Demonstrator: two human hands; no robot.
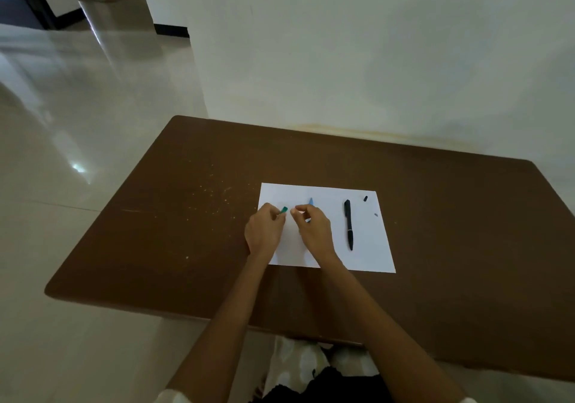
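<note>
A pale wall [373, 60] fills the far side of the view, and a glossy light floor [62, 122] spreads away to the left of it. Against the wall stands a brown table [155, 231] with rounded corners, its left half sprinkled with small light specks. A white sheet of paper [367, 247] lies flat on the table, right of the middle and slightly turned, with its near edge well back from the table's near edge. Two bare forearms reach in from below and meet over the left part of the sheet. The left hand [264, 231] rests at the sheet's left edge with its fingers curled, and it pinches a small green cap [283, 210] at its fingertips, so that the cap sticks out toward the other hand. The right hand [314, 231] sits just beside it, the two near each other but apart, and its fingers are curled too, gripping a light blue pen [310, 201] whose pointed end pokes out above the knuckles toward the wall; most of that pen is hidden inside the hand. To the right of both hands a black pen [348, 223] lies on the sheet, untouched, running roughly from far to near. Near the sheet's far right corner lies a small black piece [365, 198], and a little nearer than it lies a tiny grey piece [376, 215], both loose on the paper
</note>
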